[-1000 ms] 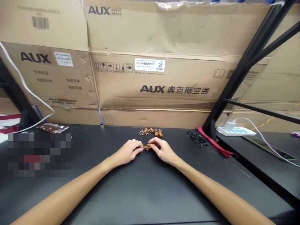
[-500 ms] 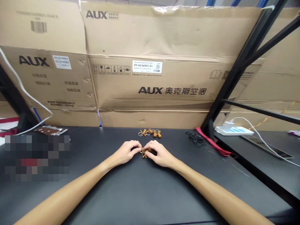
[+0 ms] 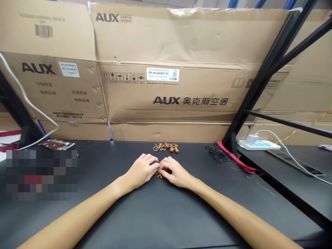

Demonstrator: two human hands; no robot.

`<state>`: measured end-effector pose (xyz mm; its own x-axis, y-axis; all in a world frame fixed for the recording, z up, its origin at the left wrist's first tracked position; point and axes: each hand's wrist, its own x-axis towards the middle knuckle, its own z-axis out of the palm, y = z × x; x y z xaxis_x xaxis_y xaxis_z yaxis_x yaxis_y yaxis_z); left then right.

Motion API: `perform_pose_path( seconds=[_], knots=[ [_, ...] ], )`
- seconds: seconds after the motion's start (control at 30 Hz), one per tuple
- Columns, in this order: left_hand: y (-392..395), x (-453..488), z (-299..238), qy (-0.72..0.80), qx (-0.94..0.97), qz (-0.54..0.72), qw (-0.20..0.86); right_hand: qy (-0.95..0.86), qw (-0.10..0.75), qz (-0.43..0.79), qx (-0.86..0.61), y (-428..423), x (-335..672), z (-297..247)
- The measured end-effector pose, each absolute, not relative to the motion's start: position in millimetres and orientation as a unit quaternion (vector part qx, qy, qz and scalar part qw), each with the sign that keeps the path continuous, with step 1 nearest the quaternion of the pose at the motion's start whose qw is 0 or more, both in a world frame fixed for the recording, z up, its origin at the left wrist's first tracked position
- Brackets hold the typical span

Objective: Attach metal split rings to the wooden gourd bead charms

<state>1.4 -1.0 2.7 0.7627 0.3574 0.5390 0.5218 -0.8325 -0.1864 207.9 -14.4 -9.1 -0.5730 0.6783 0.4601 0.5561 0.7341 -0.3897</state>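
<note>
My left hand (image 3: 143,170) and my right hand (image 3: 175,172) meet over the middle of the black table (image 3: 166,214), fingertips nearly touching. Between them is a keychain with small brown beads (image 3: 159,176), mostly covered by the fingers. The left hand's thumb and fingers are pinched at its ring side; the ring itself is hardly visible. Closed around the brown pendant part are the thumb and forefinger of my right hand. Behind the hands lie more keychains (image 3: 174,149) with shiny brown gourd-shaped pendants and metal rings.
Several black rings (image 3: 217,154) lie in a pile at the right, beside a red strap (image 3: 236,160). A white power strip (image 3: 259,145) and a dark flat device (image 3: 295,162) are farther right. Large cardboard boxes (image 3: 166,45) wall off the back. A black metal post (image 3: 255,81) rises at right.
My left hand has turned palm-down and moved slightly right, its fingertips closing in against the right hand's. The keychain's ring is now more hidden. My right hand has barely shifted.
</note>
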Motion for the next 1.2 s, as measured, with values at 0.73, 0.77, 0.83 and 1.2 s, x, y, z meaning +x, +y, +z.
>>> perform_pose_path(
  seconds=[0.73, 0.77, 0.83, 1.2],
  knots=[
    [0.8, -0.5, 2.7, -0.212, -0.922, -0.245, 0.213, -0.895, 0.277, 0.081, -0.340, -20.0, 205.5, -6.2],
    [1.0, -0.7, 2.1, -0.224, -0.920, -0.250, 0.201, -0.896, 0.277, 0.082, -0.337, -19.9, 205.7, -6.4],
    [1.6, -0.8, 0.9, -0.261, -0.912, -0.271, 0.165, -0.898, 0.277, 0.082, -0.332, -19.5, 205.8, -6.9],
    [0.4, -1.5, 3.2, -0.232, -0.927, -0.245, 0.164, -0.898, 0.277, 0.076, -0.332, -18.9, 206.0, -9.1]
  ],
)
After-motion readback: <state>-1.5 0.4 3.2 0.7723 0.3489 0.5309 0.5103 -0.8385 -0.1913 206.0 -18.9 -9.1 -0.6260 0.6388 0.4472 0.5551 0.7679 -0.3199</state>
